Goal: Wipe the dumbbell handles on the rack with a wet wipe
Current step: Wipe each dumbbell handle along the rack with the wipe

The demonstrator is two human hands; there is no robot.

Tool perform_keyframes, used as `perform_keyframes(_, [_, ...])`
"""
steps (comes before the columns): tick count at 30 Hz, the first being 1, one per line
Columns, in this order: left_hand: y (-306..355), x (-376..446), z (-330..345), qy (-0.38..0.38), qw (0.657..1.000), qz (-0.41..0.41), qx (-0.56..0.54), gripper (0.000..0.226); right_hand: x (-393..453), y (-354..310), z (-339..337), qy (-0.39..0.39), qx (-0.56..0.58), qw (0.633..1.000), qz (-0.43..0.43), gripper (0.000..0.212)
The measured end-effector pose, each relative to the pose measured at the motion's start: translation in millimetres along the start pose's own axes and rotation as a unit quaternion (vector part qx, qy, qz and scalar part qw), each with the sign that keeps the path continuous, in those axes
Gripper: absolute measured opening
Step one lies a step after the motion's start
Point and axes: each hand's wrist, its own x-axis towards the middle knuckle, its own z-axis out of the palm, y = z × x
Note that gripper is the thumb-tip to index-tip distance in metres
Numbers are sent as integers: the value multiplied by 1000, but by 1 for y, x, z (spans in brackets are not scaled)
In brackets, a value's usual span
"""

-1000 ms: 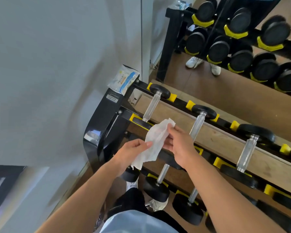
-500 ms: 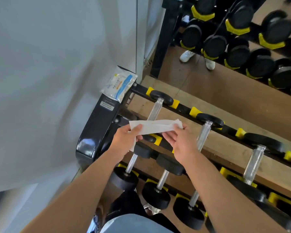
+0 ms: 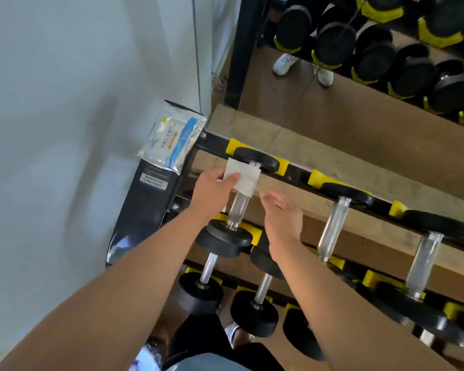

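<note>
A white wet wipe (image 3: pixel 243 175) lies folded over the far end of the leftmost top-row dumbbell handle (image 3: pixel 238 208), a clear ribbed bar. My left hand (image 3: pixel 214 187) pinches the wipe against that handle, just below the black far weight head (image 3: pixel 256 158). Just right of the same handle, my right hand (image 3: pixel 281 212) hovers with fingers spread and holds nothing. Two more clear handles (image 3: pixel 332 228) stand further right on the black and yellow rack (image 3: pixel 296 174).
A pack of wet wipes (image 3: pixel 172 141) lies on the rack's left end post. Lower rows hold dumbbells with metal handles (image 3: pixel 208 269). A mirror behind the rack reflects dumbbells and white shoes (image 3: pixel 284 62). A white wall is close on the left.
The wipe was stretched between both hands; now my left hand alone presses it onto the first handle's far end, and my right hand has let go and opened.
</note>
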Motion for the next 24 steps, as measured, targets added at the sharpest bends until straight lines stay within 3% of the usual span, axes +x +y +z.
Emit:
perform_keyframes(2, [-8, 0, -1, 16, 1000, 8, 8, 18, -3, -1, 18, -83, -69, 994, -22, 32])
perform_keyframes(4, [-16, -6, 0, 62, 998, 4, 29, 25, 1, -3, 36, -102, -112, 987, -46, 25])
perform_keyframes(7, [-25, -24, 10, 144, 988, -38, 37, 20, 17, -8, 57, -30, -141, 988, -56, 25])
perform_keyframes(13, [-39, -40, 29, 230, 971, -70, 9, 16, 27, -9, 62, 117, -128, 980, -95, 45])
perform_keyframes(17, [-42, -39, 35, 285, 956, -72, 6, 27, 10, 1, 53, 102, -203, 950, -213, 32])
perform_keyframes(20, [-41, -41, 36, 323, 941, -88, -56, 37, 4, 25, 37, 27, -322, 878, -352, 29])
perform_keyframes(21, [-41, -42, 36, 336, 933, -100, -76, 39, 10, 32, 28, 12, -364, 831, -421, 33])
perform_keyframes(24, [-44, -45, 36, 356, 921, -120, -101, 45, 40, 49, -1, -50, -495, 626, -601, 48])
